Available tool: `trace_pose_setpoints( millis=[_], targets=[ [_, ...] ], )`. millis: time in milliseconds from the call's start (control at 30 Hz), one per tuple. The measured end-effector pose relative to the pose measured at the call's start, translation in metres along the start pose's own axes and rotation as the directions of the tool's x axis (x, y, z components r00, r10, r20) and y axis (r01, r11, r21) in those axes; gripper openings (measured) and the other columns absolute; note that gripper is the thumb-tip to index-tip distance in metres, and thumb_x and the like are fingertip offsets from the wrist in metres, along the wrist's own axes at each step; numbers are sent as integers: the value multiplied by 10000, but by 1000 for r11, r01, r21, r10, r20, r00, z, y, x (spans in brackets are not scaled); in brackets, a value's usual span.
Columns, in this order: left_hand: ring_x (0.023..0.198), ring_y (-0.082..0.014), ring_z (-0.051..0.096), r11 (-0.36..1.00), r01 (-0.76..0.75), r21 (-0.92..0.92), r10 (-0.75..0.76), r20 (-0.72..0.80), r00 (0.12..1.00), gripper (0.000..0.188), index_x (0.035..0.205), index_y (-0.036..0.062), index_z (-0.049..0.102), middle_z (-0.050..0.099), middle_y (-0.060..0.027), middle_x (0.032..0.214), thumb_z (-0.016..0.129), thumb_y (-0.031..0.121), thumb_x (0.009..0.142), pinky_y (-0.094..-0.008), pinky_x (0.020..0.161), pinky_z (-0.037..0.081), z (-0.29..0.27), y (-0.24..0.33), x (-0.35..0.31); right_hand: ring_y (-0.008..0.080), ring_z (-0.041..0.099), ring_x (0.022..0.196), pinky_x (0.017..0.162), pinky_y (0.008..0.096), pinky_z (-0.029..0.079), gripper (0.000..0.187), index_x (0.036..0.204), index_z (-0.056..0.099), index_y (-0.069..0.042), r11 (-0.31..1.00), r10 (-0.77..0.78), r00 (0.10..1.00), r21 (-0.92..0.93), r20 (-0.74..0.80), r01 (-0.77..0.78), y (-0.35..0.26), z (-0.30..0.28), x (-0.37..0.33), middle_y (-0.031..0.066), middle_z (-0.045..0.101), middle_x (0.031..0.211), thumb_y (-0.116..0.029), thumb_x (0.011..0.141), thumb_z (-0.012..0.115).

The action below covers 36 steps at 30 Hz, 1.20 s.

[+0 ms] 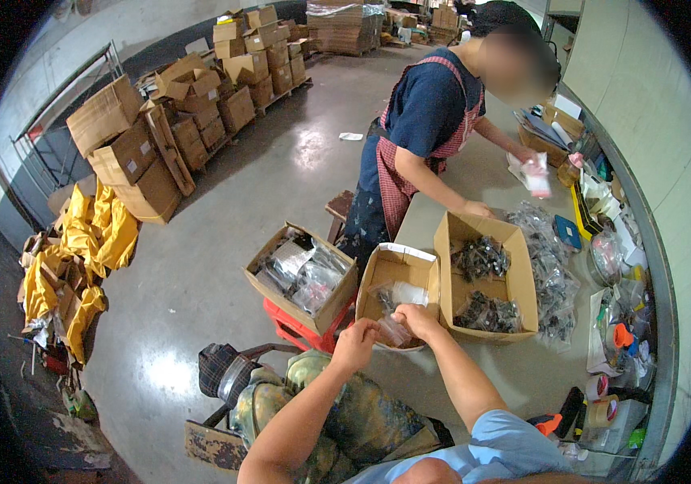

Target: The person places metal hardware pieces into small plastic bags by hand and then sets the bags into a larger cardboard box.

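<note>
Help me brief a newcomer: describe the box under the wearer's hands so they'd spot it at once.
Start at the long grey table on the picture's right. By its left edge, find the open box between the crammed carton and the carton of black parts. The left hand and right hand are over it, and unlike its neighbours it holds only a little clear and white packaging.

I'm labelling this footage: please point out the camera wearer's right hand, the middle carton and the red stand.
Right hand (418,320), head view: the back of the hand.
Middle carton (398,269), head view: its bare inside.
Red stand (295,326), head view: its visible side.
</note>
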<state>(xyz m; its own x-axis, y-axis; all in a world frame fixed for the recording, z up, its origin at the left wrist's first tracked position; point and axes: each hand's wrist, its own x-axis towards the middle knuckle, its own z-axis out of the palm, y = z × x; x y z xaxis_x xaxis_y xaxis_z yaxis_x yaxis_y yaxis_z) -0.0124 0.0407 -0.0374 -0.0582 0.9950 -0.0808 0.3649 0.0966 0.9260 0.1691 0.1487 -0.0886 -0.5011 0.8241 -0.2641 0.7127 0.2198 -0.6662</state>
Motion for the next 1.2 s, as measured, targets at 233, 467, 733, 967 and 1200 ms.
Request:
trace_pose_setpoints(
  millis=[233, 467, 733, 967, 1200],
  targets=[
    [840, -321, 634, 999, -32, 43, 32, -15, 999, 196, 986, 9, 590, 646, -181, 858, 514, 139, 862, -381, 736, 485, -4, 10, 2, 346, 593, 846, 676, 399, 445, 171, 758, 567, -24, 931, 60, 984, -346, -170, -117, 37, 36, 14, 188, 598, 969, -177, 766, 644],
    [800, -271, 639, 999, -36, 35, 37, -47, 998, 214, 1009, 17, 590, 647, -166, 850, 560, 163, 856, -355, 716, 489, -8, 6, 3, 328, 615, 710, 677, 391, 458, 97, 748, 626, -24, 972, -31, 996, -236, -84, 10, 15, 4, -7, 197, 614, 694, -106, 772, 581],
    [745, -229, 630, 996, -46, 71, 50, -52, 997, 235, 1035, 19, 578, 645, -147, 823, 581, 167, 852, -334, 683, 488, -6, -2, 6, 299, 628, 811, 703, 382, 475, 188, 903, 656, -67, 959, -2, 997, -283, -75, -19, 2, -4, -9, 163, 657, 834, -72, 793, 504],
    [725, -225, 623, 998, -50, 43, 51, -44, 998, 268, 1052, 23, 576, 641, -148, 817, 611, 173, 834, -335, 671, 487, -6, -2, 3, 314, 621, 839, 726, 397, 475, 138, 841, 662, -65, 991, 34, 996, -128, -83, -45, -7, -8, -12, 165, 653, 846, -115, 795, 542],
    [860, -191, 608, 994, -23, -109, 31, 75, 997, 354, 1141, -36, 533, 641, -122, 962, 592, 183, 869, -312, 780, 473, 4, 2, 0, 334, 560, 982, 832, 383, 462, 115, 761, 614, 4, 970, -170, 884, 85, -435, 228, -57, -5, -39, 182, 569, 1066, -110, 758, 596]
  ],
)
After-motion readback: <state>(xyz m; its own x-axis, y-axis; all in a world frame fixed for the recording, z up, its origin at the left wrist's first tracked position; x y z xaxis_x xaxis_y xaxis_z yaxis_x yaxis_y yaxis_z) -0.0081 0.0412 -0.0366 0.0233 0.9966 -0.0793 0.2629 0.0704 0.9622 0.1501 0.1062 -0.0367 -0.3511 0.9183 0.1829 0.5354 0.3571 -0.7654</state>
